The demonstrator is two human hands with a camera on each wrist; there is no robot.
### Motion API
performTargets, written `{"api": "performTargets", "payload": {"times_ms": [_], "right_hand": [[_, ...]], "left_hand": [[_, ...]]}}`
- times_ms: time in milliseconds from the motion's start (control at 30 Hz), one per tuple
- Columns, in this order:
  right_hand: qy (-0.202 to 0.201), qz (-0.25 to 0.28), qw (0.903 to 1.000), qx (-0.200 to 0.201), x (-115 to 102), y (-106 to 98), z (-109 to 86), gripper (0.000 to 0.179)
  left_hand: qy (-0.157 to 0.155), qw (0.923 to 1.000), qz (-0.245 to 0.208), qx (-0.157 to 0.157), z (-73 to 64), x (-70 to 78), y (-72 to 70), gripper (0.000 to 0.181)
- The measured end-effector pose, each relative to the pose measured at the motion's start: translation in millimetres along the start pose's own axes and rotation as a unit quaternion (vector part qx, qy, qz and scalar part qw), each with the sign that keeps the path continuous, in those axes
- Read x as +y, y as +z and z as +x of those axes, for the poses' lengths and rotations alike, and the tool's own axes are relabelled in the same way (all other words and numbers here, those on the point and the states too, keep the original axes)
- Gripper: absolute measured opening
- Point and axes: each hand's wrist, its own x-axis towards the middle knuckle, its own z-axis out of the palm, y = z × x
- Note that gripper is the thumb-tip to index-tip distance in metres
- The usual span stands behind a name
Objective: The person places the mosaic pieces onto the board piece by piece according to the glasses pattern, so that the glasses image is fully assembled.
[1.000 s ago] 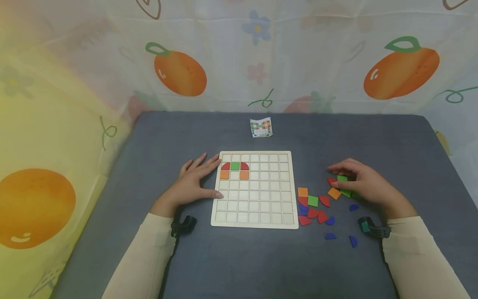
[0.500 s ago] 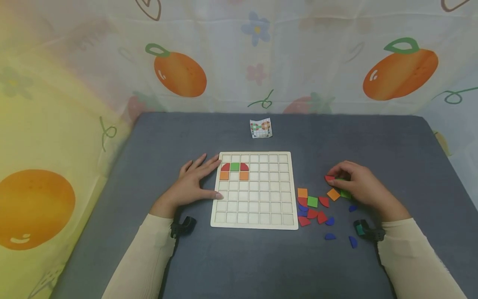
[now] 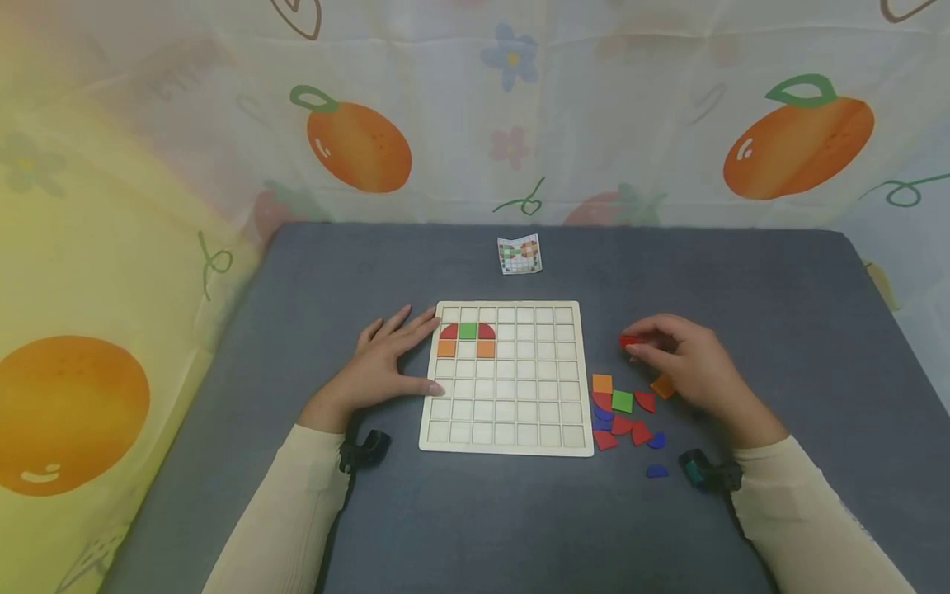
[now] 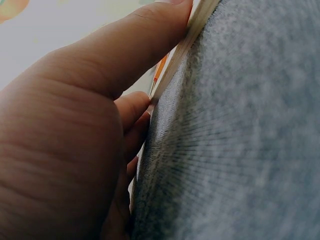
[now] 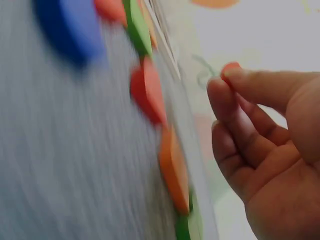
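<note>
Right hand [image 3: 690, 363] pinches a red piece [image 3: 627, 340] between thumb and fingertips, raised off the grey table [image 3: 482, 520], right of the gridded board [image 3: 515, 386]. Left hand [image 3: 380, 365] has fingers spread, touching the board's left edge. Loose coloured pieces [image 3: 622, 401] lie beside the board's right edge.

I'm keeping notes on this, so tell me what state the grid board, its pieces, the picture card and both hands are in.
Grid board: flat, mostly unfilled.
Placed pieces: five, in far-left cells.
Loose pieces: scattered right of the board.
Picture card: face up beyond the board.
Left hand: fingers spread, touching the board's left edge.
Right hand: pinching a red piece.
</note>
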Motion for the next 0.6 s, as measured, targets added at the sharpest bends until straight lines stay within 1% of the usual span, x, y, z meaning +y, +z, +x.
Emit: {"api": "performTargets", "payload": {"times_ms": [167, 300, 433, 600], "right_hand": [[0.010, 0.034, 0.9992, -0.020, -17.4, 15.9, 2.7, 0.018], [-0.004, 0.064, 0.9973, -0.036, -29.5, 32.2, 6.2, 0.017], [-0.020, 0.082, 0.9950, -0.055, -43.1, 48.0, 12.1, 0.015], [-0.039, 0.082, 0.9927, -0.079, -62.2, 65.7, 21.1, 0.013]], "left_hand": [[-0.001, 1.0000, 0.001, 0.000, 0.3, 2.4, -0.8, 0.115], [-0.004, 1.0000, 0.000, -0.002, -0.1, 5.1, -1.3, 0.114], [-0.004, 1.0000, -0.002, -0.003, -0.4, 5.6, -2.0, 0.114], [-0.002, 1.0000, 0.000, -0.002, -0.1, 4.8, -1.9, 0.114]]}}
